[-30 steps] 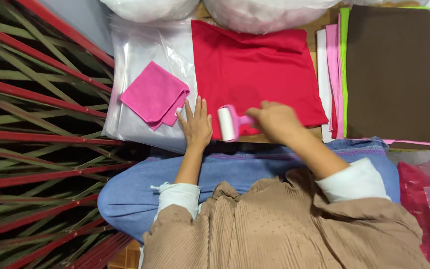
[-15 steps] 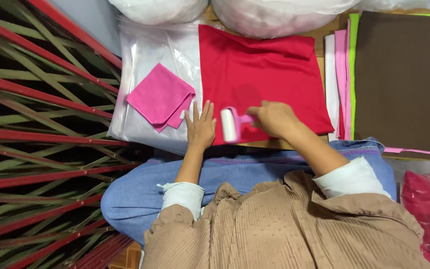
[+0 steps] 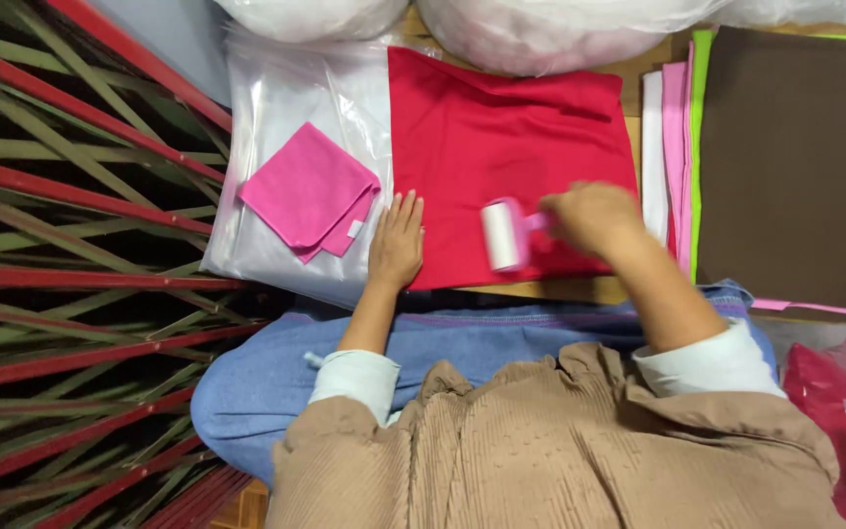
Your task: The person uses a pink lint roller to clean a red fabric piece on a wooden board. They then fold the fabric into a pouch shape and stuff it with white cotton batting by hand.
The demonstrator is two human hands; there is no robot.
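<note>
Gripping a lint roller (image 3: 503, 235) (white drum leftward), right hand (image 3: 589, 216) over red cloth (image 3: 511, 137); left hand (image 3: 397, 245) flat.

Open passage: centre and far half of red cloth (image 3: 511, 127), bare. Near-left edge blocked by left hand (image 3: 397, 245), flat on cloth. Near-right blocked by right hand (image 3: 589, 217) with lint roller (image 3: 501, 235). Far side walled by white bags (image 3: 540, 29). Right: stacked cloths (image 3: 785, 167). Left: pink cloth (image 3: 310, 191) on plastic sheets (image 3: 286, 98).
</note>
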